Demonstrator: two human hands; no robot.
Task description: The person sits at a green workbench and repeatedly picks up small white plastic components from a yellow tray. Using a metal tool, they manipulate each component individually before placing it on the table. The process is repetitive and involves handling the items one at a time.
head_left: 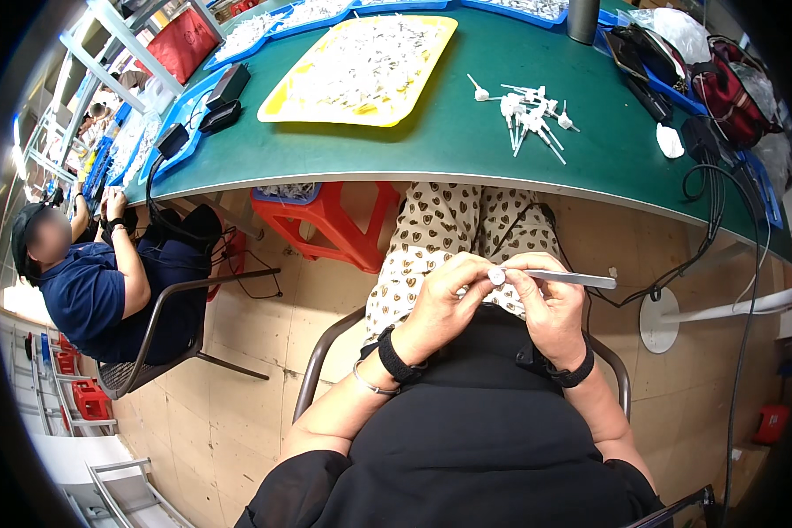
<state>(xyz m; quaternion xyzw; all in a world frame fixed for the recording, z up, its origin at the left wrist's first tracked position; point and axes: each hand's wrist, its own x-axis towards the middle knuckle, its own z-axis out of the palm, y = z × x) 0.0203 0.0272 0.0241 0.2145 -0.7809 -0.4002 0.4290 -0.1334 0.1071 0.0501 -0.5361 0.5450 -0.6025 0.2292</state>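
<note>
Above my lap, my left hand [449,299] pinches a small white round plastic part [496,275] between thumb and fingertips. My right hand [554,308] is closed on a slim flat grey metal tool [576,279], whose bare end points to the right. Its working end is hidden by my fingers, so I cannot tell whether it is tweezers or a knife. My right thumb reaches the edge of the white part. On the green table beyond lies a loose pile of white plastic parts with thin stems [528,114].
A yellow tray [273,106] heaped with small white parts stands on the green table [449,132]. Blue trays [317,25] line its far side. Cables [717,198] hang at the right edge. A red stool [343,224] stands underneath. Another person [106,282] sits to the left.
</note>
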